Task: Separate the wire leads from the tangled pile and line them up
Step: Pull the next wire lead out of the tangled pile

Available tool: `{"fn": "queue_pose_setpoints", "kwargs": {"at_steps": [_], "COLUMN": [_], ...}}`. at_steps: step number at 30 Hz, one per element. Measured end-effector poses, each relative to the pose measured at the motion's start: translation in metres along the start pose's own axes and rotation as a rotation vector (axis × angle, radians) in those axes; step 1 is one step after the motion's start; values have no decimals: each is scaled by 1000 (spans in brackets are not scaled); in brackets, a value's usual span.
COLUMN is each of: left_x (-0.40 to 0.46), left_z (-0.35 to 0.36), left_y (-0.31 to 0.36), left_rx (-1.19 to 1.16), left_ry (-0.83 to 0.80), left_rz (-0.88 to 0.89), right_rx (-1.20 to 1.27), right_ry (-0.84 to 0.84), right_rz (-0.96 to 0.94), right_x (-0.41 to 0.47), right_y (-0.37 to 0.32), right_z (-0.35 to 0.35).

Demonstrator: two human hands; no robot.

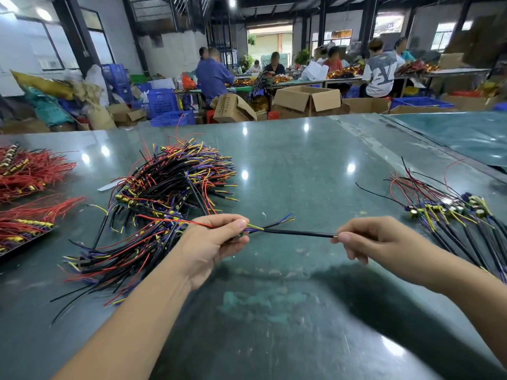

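A big tangled pile of wire leads (164,193), black, red, yellow and purple, lies on the green table (301,160) at the left. My left hand (214,245) grips a few leads at the pile's near edge. One black lead (299,233) stretches from it to my right hand (365,238), which pinches its far end between thumb and forefinger. At the right, a row of separated leads (452,215) lies side by side with their small components together.
Bundles of red wires (30,171) and a dark tray (24,237) sit at the table's left edge. A second table (452,135) joins at the right. Cardboard boxes (307,100), blue crates and several seated workers are beyond the far edge.
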State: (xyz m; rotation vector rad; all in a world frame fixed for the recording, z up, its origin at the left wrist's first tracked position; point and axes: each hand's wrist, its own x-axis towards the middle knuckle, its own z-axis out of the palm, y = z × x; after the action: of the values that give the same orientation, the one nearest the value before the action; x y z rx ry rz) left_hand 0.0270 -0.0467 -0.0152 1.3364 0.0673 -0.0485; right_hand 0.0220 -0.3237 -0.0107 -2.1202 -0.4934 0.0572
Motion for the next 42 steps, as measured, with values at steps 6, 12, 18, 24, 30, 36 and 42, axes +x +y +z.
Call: {"fn": "queue_pose_setpoints", "kwargs": {"at_steps": [6,12,18,24,30,36,42], "left_x": [2,4,4,-3,-1,-7,1], "left_z": [-5,-10,-2,15,12,11,1], "left_y": [2,4,-7,-15,-11,-11,3], "left_rx": [21,44,7,-2,-11,70,-28], "left_ry": [-1,-42,-53,-151,-231,-369,-322], "left_rz": [-11,-20,40,40,2,-70,-95], "right_rx": [79,-303,-811,-767,-493,-390,-230], "right_ry": [-3,199,284,232,-25,-162,-16], "right_rz": [-44,-167,-149,-272,-282,-262,-180], "right_x": [-1,2,-4,6,9,3,4], "right_y": [-1,5,5,-22,-14,-2,-1], "right_z": [-7,-5,16,61,44,39,32]}}
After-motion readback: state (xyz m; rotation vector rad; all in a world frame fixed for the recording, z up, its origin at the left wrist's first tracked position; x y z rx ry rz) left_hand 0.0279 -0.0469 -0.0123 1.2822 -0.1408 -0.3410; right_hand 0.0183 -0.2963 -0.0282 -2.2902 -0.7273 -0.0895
